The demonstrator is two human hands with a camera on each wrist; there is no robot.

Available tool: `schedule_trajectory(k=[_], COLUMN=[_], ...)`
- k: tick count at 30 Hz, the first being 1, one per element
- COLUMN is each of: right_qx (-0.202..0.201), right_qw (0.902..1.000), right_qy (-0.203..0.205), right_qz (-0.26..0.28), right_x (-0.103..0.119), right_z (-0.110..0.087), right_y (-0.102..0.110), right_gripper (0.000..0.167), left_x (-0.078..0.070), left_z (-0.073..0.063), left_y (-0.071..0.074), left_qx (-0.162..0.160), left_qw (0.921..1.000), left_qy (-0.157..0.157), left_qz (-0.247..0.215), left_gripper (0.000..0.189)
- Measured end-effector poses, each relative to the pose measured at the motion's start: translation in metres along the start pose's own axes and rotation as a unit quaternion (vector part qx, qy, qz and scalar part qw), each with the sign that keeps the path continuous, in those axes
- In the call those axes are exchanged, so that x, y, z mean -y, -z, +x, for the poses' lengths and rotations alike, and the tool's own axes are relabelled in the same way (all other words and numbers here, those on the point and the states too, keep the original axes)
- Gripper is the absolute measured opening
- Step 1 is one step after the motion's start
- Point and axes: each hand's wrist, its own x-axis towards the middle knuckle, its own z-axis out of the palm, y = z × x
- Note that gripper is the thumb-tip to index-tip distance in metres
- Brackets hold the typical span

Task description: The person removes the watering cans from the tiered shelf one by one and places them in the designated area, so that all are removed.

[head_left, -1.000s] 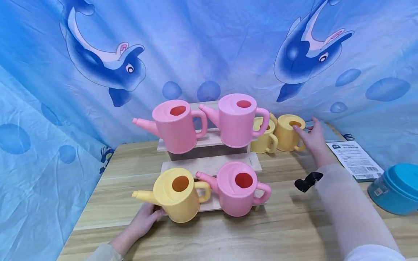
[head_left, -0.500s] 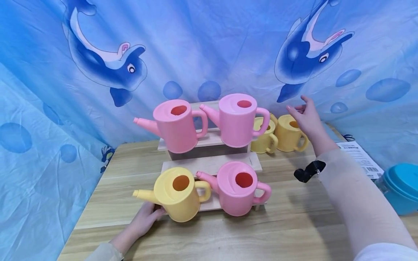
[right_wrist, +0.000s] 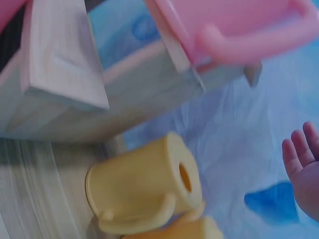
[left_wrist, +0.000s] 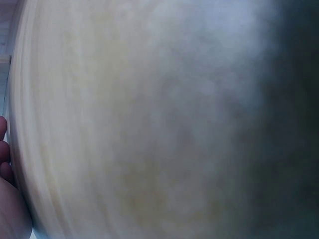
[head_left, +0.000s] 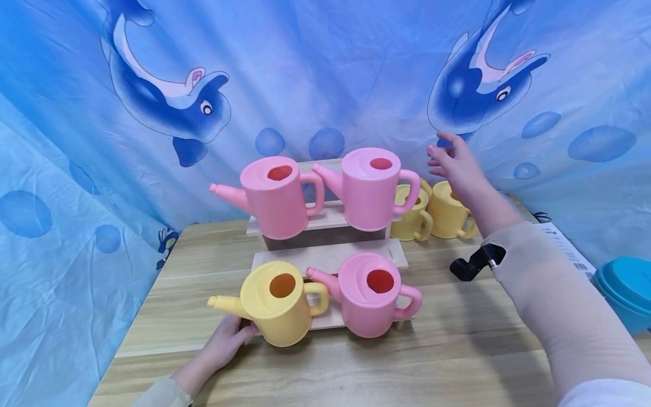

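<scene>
My left hand (head_left: 224,341) rests low by the left end of the wooden step stand (head_left: 325,257), its fingertips hidden behind a yellow watering can (head_left: 280,316). Beside that can on the lower step is a pink watering can (head_left: 367,308). On the upper step are two more pink ones, a left watering can (head_left: 277,206) and a right watering can (head_left: 370,198). My right hand (head_left: 455,164) hangs in the air, fingers loosely extended and holding nothing. Below it, two yellow watering cans stand on the table, a nearer can (right_wrist: 139,179) and a farther can (head_left: 447,212).
A blue dolphin-print curtain (head_left: 330,73) hangs behind and at the left of the wooden table (head_left: 356,373). At the right lie a printed sheet (head_left: 569,249) and a teal lidded container (head_left: 625,291). The left wrist view is mostly blurred wood surface.
My right hand has left the farther yellow watering can, rising and moving left. That can stays on the table. My left hand and the cans on the stand have not moved.
</scene>
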Motion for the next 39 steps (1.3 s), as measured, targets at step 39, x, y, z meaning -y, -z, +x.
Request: schedule_trajectory(k=[39], right_qx=[0.126], right_qw=[0.9911], right_qy=[0.041], right_qz=[-0.006], right_x=[0.023], right_z=[-0.025], right_y=[-0.045], right_gripper=[0.06], left_x=[-0.011], left_z=[0.001], left_y=[0.0], left_qx=[-0.007], left_qw=[0.9993], left_qy=[0.004], left_qz=[0.036], left_gripper=[0.021])
